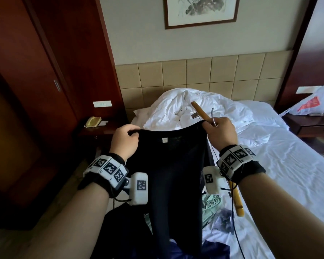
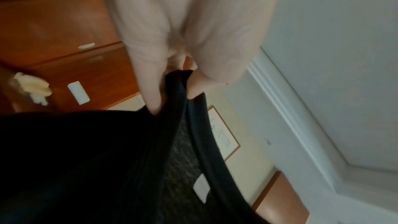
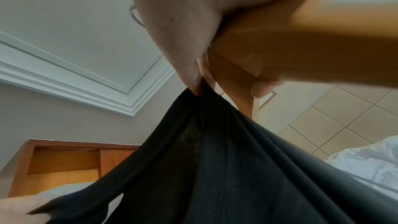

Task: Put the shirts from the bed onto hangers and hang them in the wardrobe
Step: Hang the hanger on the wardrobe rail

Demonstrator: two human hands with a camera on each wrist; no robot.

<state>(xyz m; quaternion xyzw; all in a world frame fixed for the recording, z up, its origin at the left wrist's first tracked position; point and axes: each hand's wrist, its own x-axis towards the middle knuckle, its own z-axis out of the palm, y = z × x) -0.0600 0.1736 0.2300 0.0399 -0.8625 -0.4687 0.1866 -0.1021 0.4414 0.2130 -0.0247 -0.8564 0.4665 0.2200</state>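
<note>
We hold a black shirt [image 1: 173, 165] up by its neckline above the bed [image 1: 281, 165]. Our left hand [image 1: 124, 143] pinches one side of the collar. Our right hand [image 1: 221, 133] pinches the other side and also grips a wooden hanger [image 1: 200, 111]. More clothes [image 1: 212, 204] lie on the bed below. The wardrobe [image 1: 36, 90] stands at left; we cannot see what is inside it.

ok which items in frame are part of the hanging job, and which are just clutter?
In the job:
- black shirt, collar pinched by left hand and right hand
- wooden hanger with metal hook, also in right hand
- green garment on bed

Lying about:
- cream telephone
- white crumpled duvet
- plastic bag
- framed picture
</note>
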